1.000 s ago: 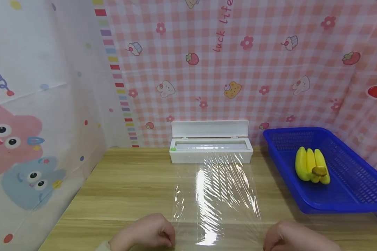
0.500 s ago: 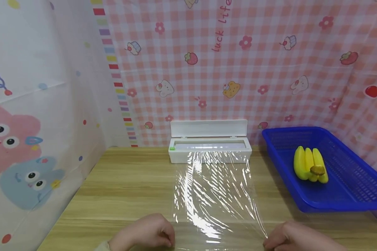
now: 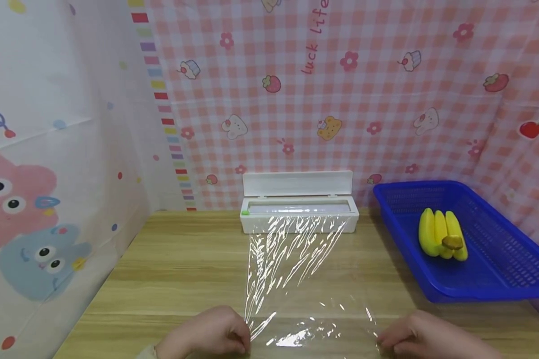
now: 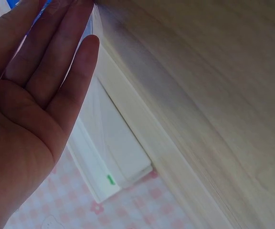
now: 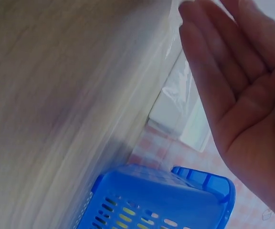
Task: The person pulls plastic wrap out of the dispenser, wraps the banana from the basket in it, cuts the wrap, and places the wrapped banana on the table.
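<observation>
A sheet of clear cling film [image 3: 287, 279] stretches from a white cling film dispenser [image 3: 256, 225] toward the front of the wooden table. At its near left corner my left hand [image 3: 211, 330] pinches the film. My right hand [image 3: 431, 336] pinches the near right corner. The dispenser's lid stands up, and a small green piece sits at its left end. In the left wrist view the left hand [image 4: 37, 100] has its palm toward the camera, fingertips at the top edge. The right wrist view shows the right hand [image 5: 247, 90] likewise, with its thumb partly cut off.
To the right stands a blue plastic basket [image 3: 404, 249] holding a bunch of yellow bananas [image 3: 442, 235]. A pink checked cloth [image 3: 292, 104] hangs behind the wooden table [image 3: 161, 269], and a white printed cloth [image 3: 94, 164] hangs at the left.
Wrinkles and glints on the film have shifted, now slanting toward the left hand. My right hand has moved slightly up. The left hand stays nearly still, still pinching the film.
</observation>
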Demonstrator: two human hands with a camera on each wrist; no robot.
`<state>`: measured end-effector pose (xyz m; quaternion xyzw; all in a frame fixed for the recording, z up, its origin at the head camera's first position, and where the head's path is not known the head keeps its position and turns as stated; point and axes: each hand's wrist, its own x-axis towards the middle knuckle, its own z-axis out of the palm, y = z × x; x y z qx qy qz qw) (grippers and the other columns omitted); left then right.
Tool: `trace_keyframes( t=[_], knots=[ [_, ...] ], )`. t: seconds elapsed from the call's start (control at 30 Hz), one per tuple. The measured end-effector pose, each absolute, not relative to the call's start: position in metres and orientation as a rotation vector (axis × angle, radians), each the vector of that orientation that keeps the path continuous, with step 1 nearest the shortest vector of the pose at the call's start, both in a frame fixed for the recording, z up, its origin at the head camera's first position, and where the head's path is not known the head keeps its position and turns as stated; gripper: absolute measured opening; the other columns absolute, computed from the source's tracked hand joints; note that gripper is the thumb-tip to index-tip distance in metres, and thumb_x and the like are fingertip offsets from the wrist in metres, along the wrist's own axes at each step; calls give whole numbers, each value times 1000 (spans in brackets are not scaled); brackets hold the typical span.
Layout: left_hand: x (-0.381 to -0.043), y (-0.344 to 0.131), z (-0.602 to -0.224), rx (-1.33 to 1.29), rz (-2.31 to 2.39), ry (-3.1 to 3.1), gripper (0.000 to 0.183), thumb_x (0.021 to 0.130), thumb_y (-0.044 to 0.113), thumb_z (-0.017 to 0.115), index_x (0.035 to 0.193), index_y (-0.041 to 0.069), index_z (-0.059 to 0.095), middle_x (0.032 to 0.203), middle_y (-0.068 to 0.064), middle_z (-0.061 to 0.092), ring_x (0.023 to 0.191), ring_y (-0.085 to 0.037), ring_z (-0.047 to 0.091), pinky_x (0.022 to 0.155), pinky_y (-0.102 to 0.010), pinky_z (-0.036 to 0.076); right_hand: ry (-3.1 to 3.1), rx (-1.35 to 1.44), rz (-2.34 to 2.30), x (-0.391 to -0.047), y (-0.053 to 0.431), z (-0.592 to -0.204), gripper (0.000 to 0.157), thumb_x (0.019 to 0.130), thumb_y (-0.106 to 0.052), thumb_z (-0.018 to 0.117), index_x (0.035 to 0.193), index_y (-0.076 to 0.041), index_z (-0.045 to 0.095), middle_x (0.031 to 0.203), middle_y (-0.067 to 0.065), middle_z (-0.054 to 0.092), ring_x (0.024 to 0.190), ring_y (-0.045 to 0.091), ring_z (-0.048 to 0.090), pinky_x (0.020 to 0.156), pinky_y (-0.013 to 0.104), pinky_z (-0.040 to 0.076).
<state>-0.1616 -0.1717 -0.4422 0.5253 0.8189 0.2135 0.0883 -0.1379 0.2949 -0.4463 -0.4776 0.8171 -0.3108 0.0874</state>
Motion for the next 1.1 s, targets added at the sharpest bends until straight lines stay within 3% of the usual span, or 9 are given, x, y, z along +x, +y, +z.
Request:
trace_keyframes(
  t=[0.13,0.37,0.57,0.77,1.1],
  knots=[
    [-162,-171,-442,1577,630,2431,14,82,6,77,84,20,76,81,20,68,79,18,53,73,-3,42,2615,-1472,-824,-145,292,-449,21,92,-10,69,112,-17,73,104,-10,71,92,6,66,71,28,56],
    [-160,-172,-441,1566,637,2434,10,84,10,77,86,19,76,81,20,68,77,19,52,71,-3,43,2846,-1449,-622,-151,284,-457,35,86,-18,77,119,-19,68,115,-5,66,103,14,62,81,35,55],
    [-161,-174,-441,1531,630,2454,8,85,13,76,91,18,77,85,18,70,80,16,54,73,-4,43,2883,-1436,-490,-155,277,-461,39,75,-17,84,112,-18,71,114,1,65,103,20,62,82,39,55],
    [-163,-174,-439,1545,629,2474,4,88,17,74,91,19,76,87,19,69,82,13,56,77,-4,43,2887,-1380,-470,-154,276,-461,41,72,-14,85,111,-19,72,115,0,65,103,20,61,83,41,55],
    [-174,-171,-432,1547,629,2578,5,89,17,73,93,16,74,92,11,69,85,4,61,78,-11,48,2945,-1519,-492,-153,277,-467,44,65,-14,89,105,-21,70,110,-1,63,98,17,60,79,39,54]
  ],
)
